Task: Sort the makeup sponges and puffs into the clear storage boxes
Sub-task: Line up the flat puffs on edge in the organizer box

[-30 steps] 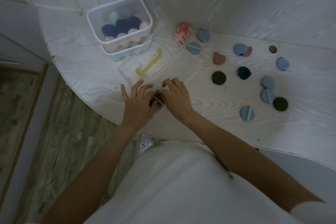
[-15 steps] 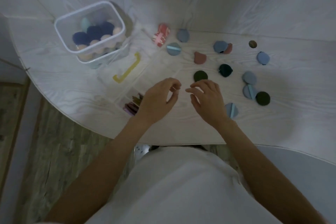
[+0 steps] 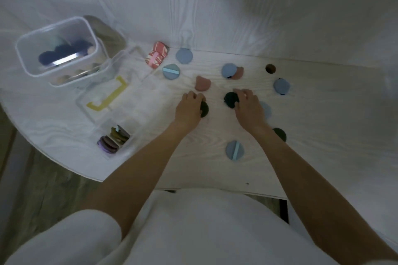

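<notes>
Reaching over the table (image 3: 312,135), my left hand (image 3: 188,109) curls its fingers onto an olive-green puff (image 3: 204,109) and my right hand (image 3: 248,106) onto a dark teal puff (image 3: 231,99); whether either is off the surface I cannot tell. At nine o'clock the tall clear box (image 3: 58,49) holds sponges, and the flat divided box (image 3: 117,136) at eight o'clock has one compartment filled with puffs. I judge the sorting under halfway: blue, pink and green puffs lie scattered from twelve to four o'clock.
</notes>
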Motion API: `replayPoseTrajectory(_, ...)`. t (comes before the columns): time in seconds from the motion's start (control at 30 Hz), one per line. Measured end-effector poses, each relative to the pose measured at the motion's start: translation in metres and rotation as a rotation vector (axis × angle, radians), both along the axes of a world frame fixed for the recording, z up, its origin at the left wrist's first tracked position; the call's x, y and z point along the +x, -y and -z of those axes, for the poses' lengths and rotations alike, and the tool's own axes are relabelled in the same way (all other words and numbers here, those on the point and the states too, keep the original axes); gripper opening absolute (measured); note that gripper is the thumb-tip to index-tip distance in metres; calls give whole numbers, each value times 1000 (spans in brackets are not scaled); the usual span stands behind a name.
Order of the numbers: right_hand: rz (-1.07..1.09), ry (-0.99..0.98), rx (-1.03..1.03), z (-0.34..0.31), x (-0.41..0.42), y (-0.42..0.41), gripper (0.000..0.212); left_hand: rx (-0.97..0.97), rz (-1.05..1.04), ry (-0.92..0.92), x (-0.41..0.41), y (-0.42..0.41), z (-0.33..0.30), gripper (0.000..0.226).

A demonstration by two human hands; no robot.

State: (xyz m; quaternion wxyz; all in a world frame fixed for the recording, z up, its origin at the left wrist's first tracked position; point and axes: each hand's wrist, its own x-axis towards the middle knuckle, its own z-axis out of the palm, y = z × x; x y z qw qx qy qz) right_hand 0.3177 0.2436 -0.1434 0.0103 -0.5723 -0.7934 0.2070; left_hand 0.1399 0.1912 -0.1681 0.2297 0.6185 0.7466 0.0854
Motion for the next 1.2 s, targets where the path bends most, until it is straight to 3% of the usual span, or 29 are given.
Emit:
replayPoseTrajectory(0.17, -127, 182, -13, 18, -7, -6, 42, 6, 21, 118, -7, 14, -10, 28)
replayPoseTrajectory(0.27, -126, 69, 68, 13, -15, -2, 33, 60, 88, 256, -18, 42, -26, 23)
replayPoseTrajectory(0.4, -245, -203, 221, -3, -34, 19, 33, 325, 1, 320, -50, 89, -58, 18)
replayPoseTrajectory(0.53, -265, -425, 203, -23, -66, 52, 33, 455, -287, 212, -102, 139, -74, 21)
replayPoseTrajectory(0.6, -231, -506, 182, -30, -81, 66, 32, 452, -334, 88, -123, 151, -71, 26)
replayPoseTrajectory(0.7, -216, -558, 180, -35, -102, 80, 30, 419, -154, -85, -153, 153, -66, 30)
replayPoseTrajectory(0.93, -194, -586, 167, -43, -126, 86, 26, 248, 320, -240, -187, 141, -43, 38)
replayPoseTrajectory(1.1, -221, -610, 162, -44, -147, 99, 21, 258, 315, -355, -186, 155, -21, 39)
replayPoseTrajectory(1.2, -133, -687, 110, -42, -164, 109, 14, 218, 245, -303, -181, 157, -20, 42)
